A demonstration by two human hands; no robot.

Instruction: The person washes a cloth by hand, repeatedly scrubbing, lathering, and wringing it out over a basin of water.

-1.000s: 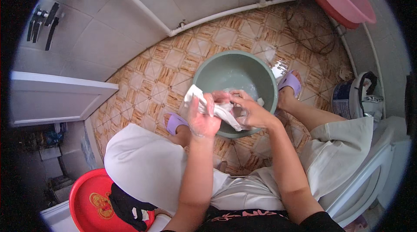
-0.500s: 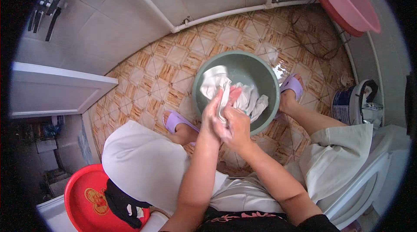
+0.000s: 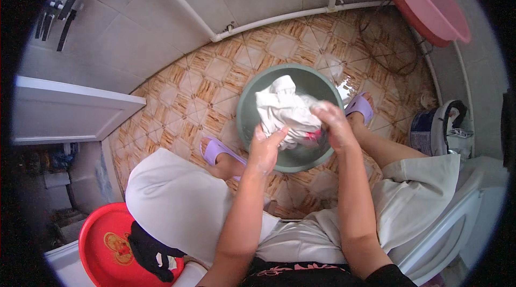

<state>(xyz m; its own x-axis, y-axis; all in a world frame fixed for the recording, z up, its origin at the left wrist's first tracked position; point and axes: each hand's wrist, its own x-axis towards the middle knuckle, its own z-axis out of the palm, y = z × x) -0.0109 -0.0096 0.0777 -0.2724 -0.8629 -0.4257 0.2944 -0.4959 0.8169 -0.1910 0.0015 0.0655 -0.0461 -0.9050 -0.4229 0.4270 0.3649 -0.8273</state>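
Note:
A wet white garment (image 3: 285,109) is spread and crumpled over a grey-green basin (image 3: 246,120) on the floor between my feet. My left hand (image 3: 267,146) grips its lower left edge, the thumb lying on top of the fabric. At the right edge, my right hand (image 3: 336,125) has its fingers bent over the cloth, slightly smeared by motion. Suds wet both hands. A small pinkish-red patch (image 3: 313,135) shows at the cloth's lower right; whether it belongs to the garment I cannot tell. The fingertips under the cloth are hidden.
A red basin (image 3: 97,233) with dark clothing (image 3: 150,252) stands at lower left, beside a white cabinet door (image 3: 70,112). Pink basins (image 3: 430,4) hang at upper right. A blue-and-white container (image 3: 427,128) stands at right. White pipes (image 3: 279,22) run along the wall.
My hands were pressed together around the twisted cloth; now they are apart, the right one moved right and up. The garment has opened out wider between them.

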